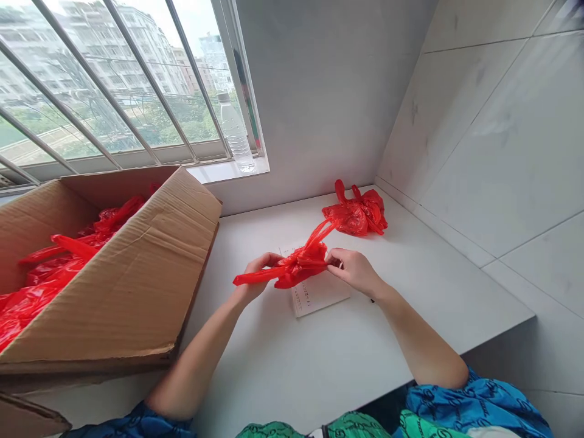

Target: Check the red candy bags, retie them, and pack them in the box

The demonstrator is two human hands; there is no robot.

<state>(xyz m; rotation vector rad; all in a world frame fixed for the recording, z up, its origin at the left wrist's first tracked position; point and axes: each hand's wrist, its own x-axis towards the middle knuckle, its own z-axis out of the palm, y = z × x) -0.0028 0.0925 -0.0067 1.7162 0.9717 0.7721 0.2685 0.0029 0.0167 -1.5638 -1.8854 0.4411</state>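
Observation:
Between my two hands is a crumpled red plastic bag [301, 264], its long handles sticking out to the left and up to the right. My left hand [255, 277] grips its left side, fingers partly hidden behind the plastic. On the right edge, my right hand [351, 267] pinches the bag with thumb and fingertips. Below the bag, a white paper pad [322, 298] with rows of small print lies on the white table [292, 371], partly covered from view. Farther back, a bundle of red plastic bags [358, 213] rests near the wall.
A large open cardboard box [150, 274] holding many red bags [59, 267] stands at the left. A clear water bottle [236, 137] is on the sill of the barred window [114, 79]. A tiled wall [493, 152] borders the table on the right.

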